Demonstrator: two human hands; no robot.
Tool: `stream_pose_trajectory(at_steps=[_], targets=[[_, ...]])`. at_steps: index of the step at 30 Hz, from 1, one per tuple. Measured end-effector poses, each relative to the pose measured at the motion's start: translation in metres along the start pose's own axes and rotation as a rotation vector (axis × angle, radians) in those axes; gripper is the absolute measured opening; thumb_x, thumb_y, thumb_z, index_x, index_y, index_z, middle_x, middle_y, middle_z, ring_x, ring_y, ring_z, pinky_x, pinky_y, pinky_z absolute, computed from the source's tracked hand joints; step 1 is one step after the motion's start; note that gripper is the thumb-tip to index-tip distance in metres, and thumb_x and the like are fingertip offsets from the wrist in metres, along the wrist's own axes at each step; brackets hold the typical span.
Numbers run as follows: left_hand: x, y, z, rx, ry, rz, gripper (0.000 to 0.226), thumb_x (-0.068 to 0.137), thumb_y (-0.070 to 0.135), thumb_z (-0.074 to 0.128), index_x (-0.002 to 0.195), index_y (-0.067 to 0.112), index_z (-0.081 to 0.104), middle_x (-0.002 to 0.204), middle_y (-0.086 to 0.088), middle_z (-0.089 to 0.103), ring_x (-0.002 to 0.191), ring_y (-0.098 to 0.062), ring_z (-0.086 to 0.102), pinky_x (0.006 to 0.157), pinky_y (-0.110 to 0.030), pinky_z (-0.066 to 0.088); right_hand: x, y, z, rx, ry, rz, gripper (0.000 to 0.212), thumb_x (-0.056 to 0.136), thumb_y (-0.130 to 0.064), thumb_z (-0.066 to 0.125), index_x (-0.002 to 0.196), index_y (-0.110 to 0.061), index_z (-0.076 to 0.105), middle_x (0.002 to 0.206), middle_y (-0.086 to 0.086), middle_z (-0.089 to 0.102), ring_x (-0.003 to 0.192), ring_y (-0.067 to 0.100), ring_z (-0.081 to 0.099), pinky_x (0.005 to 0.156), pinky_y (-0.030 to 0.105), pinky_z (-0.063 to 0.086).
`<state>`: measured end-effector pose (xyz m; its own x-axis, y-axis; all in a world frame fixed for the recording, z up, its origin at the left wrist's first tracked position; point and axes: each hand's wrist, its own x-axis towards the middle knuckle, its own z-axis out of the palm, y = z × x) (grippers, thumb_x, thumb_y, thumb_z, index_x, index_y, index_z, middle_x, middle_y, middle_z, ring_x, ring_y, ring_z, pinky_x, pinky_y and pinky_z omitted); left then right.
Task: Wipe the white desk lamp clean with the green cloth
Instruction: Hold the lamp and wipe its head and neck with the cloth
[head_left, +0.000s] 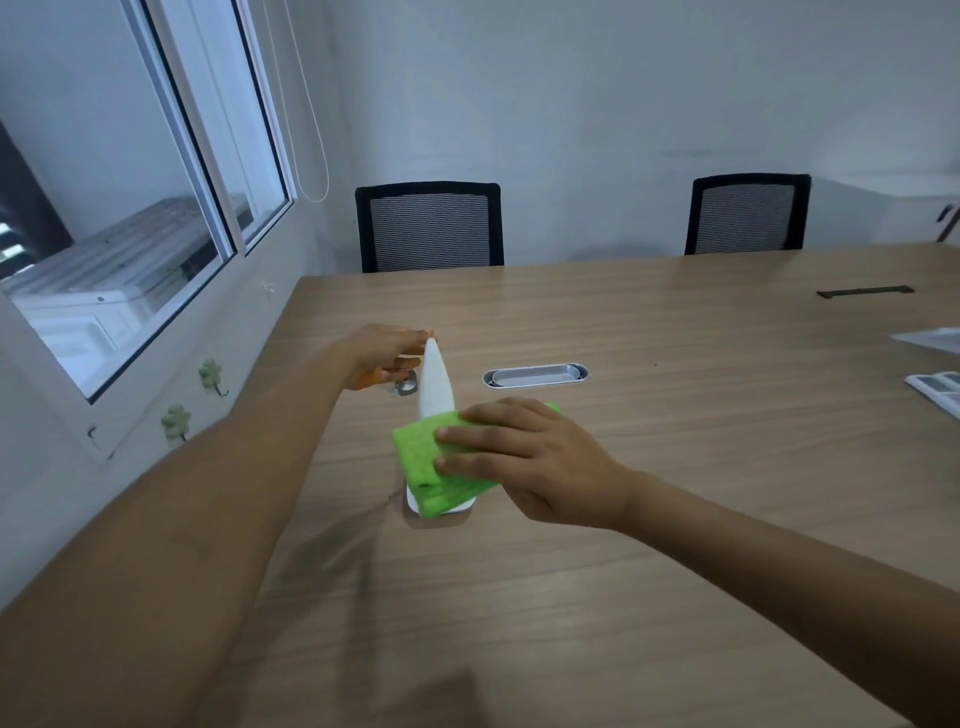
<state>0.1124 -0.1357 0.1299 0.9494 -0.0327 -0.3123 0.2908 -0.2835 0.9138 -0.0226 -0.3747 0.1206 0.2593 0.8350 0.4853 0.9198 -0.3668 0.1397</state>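
1. The white desk lamp (435, 382) is standing on the wooden table (675, 467), near the edge beside the window wall, with its slim head pointing upward and its base (415, 503) partly hidden under the cloth.
2. The left hand (382, 356) is pinching the top tip of the lamp head with the fingertips, so the fingers are closed lightly on the lamp and are steadying it.
3. The right hand (524, 457) is pressing the green cloth (428, 467) against the lower part of the lamp, with the fingers lying flat and spread on the cloth; the thumb is hidden, so it cannot be told whether it is gripping from behind.
4. The lamp is looking light and made of smooth, stiff plastic, so it is probably slippery and easy to tip over; holding it at the tip is giving good balance, but the thin neck may bend or break under strong force.
5. The cloth is soft and folded thick, so it is following the lamp's shape well.
6. An oval cable port (535, 375) is lying just behind the lamp, not touching it.
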Motion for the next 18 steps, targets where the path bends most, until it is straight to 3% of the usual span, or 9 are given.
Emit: stream_pose_trajectory(at_steps=[2, 4, 7, 9, 15, 16, 18], targets=[[-0.001, 0.001, 0.002, -0.009, 0.005, 0.005, 0.039, 0.087, 0.034, 0.063, 0.117, 0.011, 0.065, 0.111, -0.001, 0.067, 0.090, -0.013, 0.063, 0.082, -0.027, 0.052, 0.001, 0.005, 0.001, 0.008, 0.055, 0.027, 0.046, 0.095, -0.011, 0.024, 0.123, -0.015, 0.060, 0.131, 0.004, 0.060, 0.120, 0.028, 0.054, 0.099, 0.037, 0.041], [-0.001, 0.001, 0.002, -0.015, 0.008, 0.003, 0.034, 0.086, 0.033, 0.064, 0.112, 0.012, 0.067, 0.107, -0.002, 0.068, 0.086, -0.013, 0.064, 0.075, -0.026, 0.053, 0.007, 0.018, 0.007, 0.096, 0.146, 0.180, 0.047, 0.086, 0.000, 0.032, 0.123, -0.011, 0.059, 0.130, 0.009, 0.060, 0.119, 0.029, 0.053, 0.101, 0.038, 0.040], [0.001, 0.000, 0.000, 0.013, 0.004, -0.001, 0.036, 0.081, 0.034, 0.069, 0.109, 0.013, 0.067, 0.108, -0.003, 0.072, 0.095, -0.017, 0.067, 0.085, -0.030, 0.055, 0.022, 0.038, 0.016, 0.226, 0.288, 0.457, 0.058, 0.071, 0.010, 0.037, 0.123, -0.007, 0.055, 0.125, 0.015, 0.062, 0.113, 0.027, 0.054, 0.098, 0.040, 0.044], [0.002, -0.001, -0.001, 0.022, 0.010, -0.002, 0.033, 0.081, 0.034, 0.069, 0.107, 0.013, 0.067, 0.108, -0.004, 0.072, 0.099, -0.020, 0.067, 0.090, -0.032, 0.055, 0.031, 0.045, 0.021, 0.250, 0.268, 0.537, 0.060, 0.069, 0.013, 0.039, 0.124, -0.005, 0.056, 0.123, 0.015, 0.063, 0.111, 0.029, 0.056, 0.096, 0.042, 0.046], [-0.001, 0.002, 0.004, 0.001, 0.009, 0.002, 0.023, 0.086, 0.030, 0.064, 0.102, 0.014, 0.067, 0.081, 0.004, 0.071, 0.069, -0.007, 0.064, 0.070, -0.024, 0.052, 0.027, 0.029, 0.028, 0.251, 0.103, 0.406, 0.058, 0.072, -0.001, 0.028, 0.122, -0.006, 0.059, 0.125, 0.015, 0.062, 0.113, 0.029, 0.056, 0.097, 0.041, 0.045], [0.000, 0.002, 0.004, 0.005, 0.011, 0.002, 0.027, 0.087, 0.031, 0.063, 0.106, 0.012, 0.066, 0.080, 0.005, 0.071, 0.067, -0.006, 0.064, 0.068, -0.024, 0.050, 0.021, 0.024, 0.027, 0.224, 0.097, 0.379, 0.056, 0.075, -0.001, 0.030, 0.122, -0.007, 0.059, 0.127, 0.014, 0.062, 0.114, 0.030, 0.056, 0.098, 0.041, 0.045], [0.000, 0.002, 0.003, 0.018, 0.005, -0.005, 0.036, 0.088, 0.033, 0.061, 0.116, 0.011, 0.064, 0.098, 0.001, 0.070, 0.083, -0.012, 0.064, 0.074, -0.025, 0.051, 0.004, 0.015, 0.027, 0.141, 0.093, 0.286, 0.047, 0.085, -0.002, 0.032, 0.123, -0.010, 0.059, 0.129, 0.012, 0.060, 0.116, 0.032, 0.055, 0.099, 0.042, 0.044]])
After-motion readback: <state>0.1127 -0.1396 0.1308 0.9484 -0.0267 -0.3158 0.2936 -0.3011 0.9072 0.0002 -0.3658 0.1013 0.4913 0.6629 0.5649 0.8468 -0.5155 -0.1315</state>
